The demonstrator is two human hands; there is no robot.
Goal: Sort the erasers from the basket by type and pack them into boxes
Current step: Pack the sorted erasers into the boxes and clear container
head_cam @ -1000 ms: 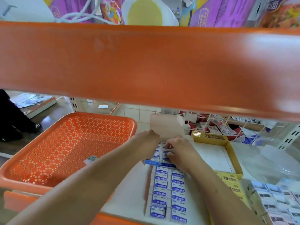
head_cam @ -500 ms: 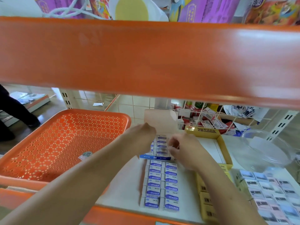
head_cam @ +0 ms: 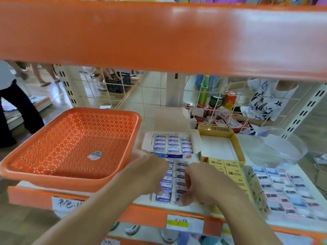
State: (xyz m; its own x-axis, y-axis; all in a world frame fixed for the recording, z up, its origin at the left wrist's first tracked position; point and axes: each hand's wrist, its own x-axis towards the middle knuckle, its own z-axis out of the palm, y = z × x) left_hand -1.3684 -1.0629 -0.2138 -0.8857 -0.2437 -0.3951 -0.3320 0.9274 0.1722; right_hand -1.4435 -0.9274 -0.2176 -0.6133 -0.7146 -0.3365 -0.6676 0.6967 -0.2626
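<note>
Erasers (head_cam: 171,143) in blue-and-white sleeves were seen packed in rows inside a white box (head_cam: 146,144) on the shelf (head_cam: 251,151), with the lid flap stood upright behind them. Just in front of the box, loose erasers (head_cam: 166,182) were laid in two columns running toward the shelf's near edge. The left hand (head_cam: 148,175) was placed against the left column, its fingers curled downward beside the nearest pieces. The right hand (head_cam: 200,184) was set against the right column, its fingers curled with the tips by the nearest eraser. Both hands were blurred, so whether any eraser was actually gripped could not be told. An orange basket (head_cam: 70,175) was set to the left of the box, with a small round sticker (head_cam: 95,155) seen on its floor. A yellow box (head_cam: 237,144) was placed just right of the white one, with yellow packs (head_cam: 228,171) lined up at its near side. Farther right, a clear bowl (head_cam: 286,147) was seen behind a block of picture-wrapped erasers (head_cam: 286,191). An orange beam (head_cam: 159,32) was stretched across the top of the view
</note>
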